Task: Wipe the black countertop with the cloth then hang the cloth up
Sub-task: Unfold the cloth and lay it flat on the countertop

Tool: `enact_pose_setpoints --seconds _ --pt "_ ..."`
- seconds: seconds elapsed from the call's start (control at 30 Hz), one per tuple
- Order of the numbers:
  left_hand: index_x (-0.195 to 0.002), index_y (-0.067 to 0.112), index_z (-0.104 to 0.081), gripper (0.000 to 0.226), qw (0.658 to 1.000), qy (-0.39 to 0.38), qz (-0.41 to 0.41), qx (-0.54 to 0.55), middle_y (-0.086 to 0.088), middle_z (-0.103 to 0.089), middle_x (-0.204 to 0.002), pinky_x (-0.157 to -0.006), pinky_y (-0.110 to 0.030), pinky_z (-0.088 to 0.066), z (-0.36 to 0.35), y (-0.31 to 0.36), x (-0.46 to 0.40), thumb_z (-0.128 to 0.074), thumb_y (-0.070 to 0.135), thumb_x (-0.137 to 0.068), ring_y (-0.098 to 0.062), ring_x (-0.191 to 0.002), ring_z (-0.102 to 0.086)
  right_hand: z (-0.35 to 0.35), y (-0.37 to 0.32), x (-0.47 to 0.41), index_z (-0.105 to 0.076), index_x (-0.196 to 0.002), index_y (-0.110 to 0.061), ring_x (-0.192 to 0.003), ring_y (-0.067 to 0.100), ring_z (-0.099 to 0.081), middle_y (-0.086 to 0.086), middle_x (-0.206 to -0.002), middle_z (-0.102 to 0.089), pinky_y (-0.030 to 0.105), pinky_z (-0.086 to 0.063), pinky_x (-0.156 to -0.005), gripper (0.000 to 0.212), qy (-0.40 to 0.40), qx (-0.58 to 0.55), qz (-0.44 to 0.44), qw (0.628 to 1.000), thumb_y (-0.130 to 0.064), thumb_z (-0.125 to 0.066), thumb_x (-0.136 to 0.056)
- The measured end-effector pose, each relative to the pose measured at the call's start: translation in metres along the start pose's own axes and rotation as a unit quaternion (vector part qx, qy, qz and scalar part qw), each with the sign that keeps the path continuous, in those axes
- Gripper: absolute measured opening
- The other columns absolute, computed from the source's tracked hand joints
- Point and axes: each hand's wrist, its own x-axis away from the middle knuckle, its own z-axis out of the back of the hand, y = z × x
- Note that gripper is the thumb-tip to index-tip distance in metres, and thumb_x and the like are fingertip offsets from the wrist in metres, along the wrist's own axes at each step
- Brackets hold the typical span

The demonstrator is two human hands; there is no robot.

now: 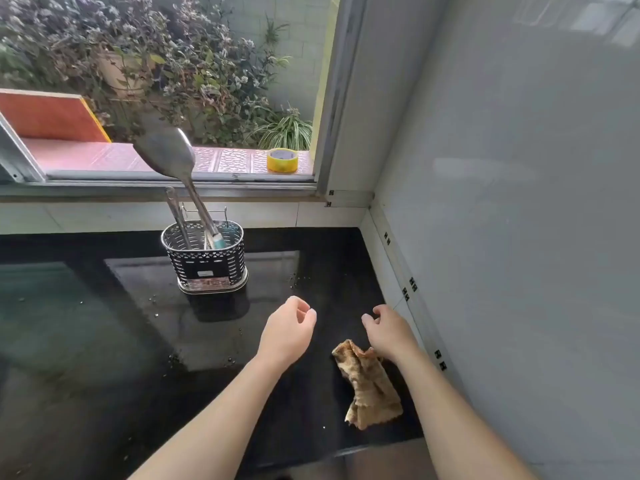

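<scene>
A crumpled tan cloth [369,388] lies on the black countertop [104,341] near its front right corner. My right hand [389,332] hovers just beyond the cloth's far end, fingers loosely curled, holding nothing; my right forearm passes along the cloth's right side. My left hand [289,330] hangs over the counter to the cloth's left, also loosely curled and empty. Water droplets speckle the glossy counter surface.
A perforated metal utensil holder [206,261] with a spatula and other utensils stands on the counter behind my left hand. A roll of yellow tape [282,160] sits on the window sill. A grey wall [502,237] bounds the counter on the right.
</scene>
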Motion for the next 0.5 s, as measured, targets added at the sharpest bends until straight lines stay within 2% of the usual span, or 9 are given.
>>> enact_pose_setpoints --seconds 0.13,0.27,0.4,0.5 --pt "-0.098 0.028 -0.057 0.009 0.998 -0.037 0.018 -0.046 0.015 -0.059 -0.088 -0.082 -0.033 -0.054 -0.016 -0.003 0.004 -0.053 0.036 -0.1 -0.007 -0.086 -0.06 -0.002 0.021 -0.001 -0.047 -0.146 -0.018 -0.127 0.027 -0.055 0.007 -0.145 -0.053 0.036 -0.048 -0.101 0.045 -0.049 0.096 -0.002 0.994 -0.016 -0.043 -0.101" --pt "-0.101 0.026 -0.057 0.011 0.996 -0.054 0.007 -0.07 0.007 -0.065 -0.098 -0.075 -0.029 -0.049 -0.028 -0.002 0.007 -0.05 0.034 -0.101 -0.008 -0.084 -0.06 -0.01 0.04 -0.001 -0.049 -0.145 -0.021 -0.128 0.027 -0.056 0.005 -0.143 -0.056 0.036 -0.05 -0.102 0.049 -0.087 0.153 0.0 0.984 -0.008 -0.053 -0.098" --pt "-0.106 0.024 -0.058 0.015 0.993 -0.075 0.01 -0.086 0.005 -0.066 -0.103 -0.081 -0.034 -0.056 -0.035 -0.002 0.008 -0.049 0.035 -0.101 -0.013 -0.088 -0.066 -0.014 0.052 -0.006 -0.053 -0.143 -0.023 -0.123 0.024 -0.058 0.003 -0.139 -0.059 0.035 -0.052 -0.1 0.044 -0.086 0.177 0.021 0.98 -0.014 -0.053 -0.1" --pt "-0.105 0.026 -0.057 0.013 0.991 -0.086 0.008 -0.106 0.006 -0.065 -0.102 -0.083 -0.033 -0.056 -0.039 -0.005 0.007 -0.048 0.036 -0.101 -0.012 -0.09 -0.064 -0.017 0.056 -0.009 -0.063 -0.132 -0.024 -0.109 0.02 -0.063 -0.001 -0.124 -0.067 0.033 -0.056 -0.093 0.032 -0.073 0.173 0.041 0.981 -0.022 -0.054 -0.101"
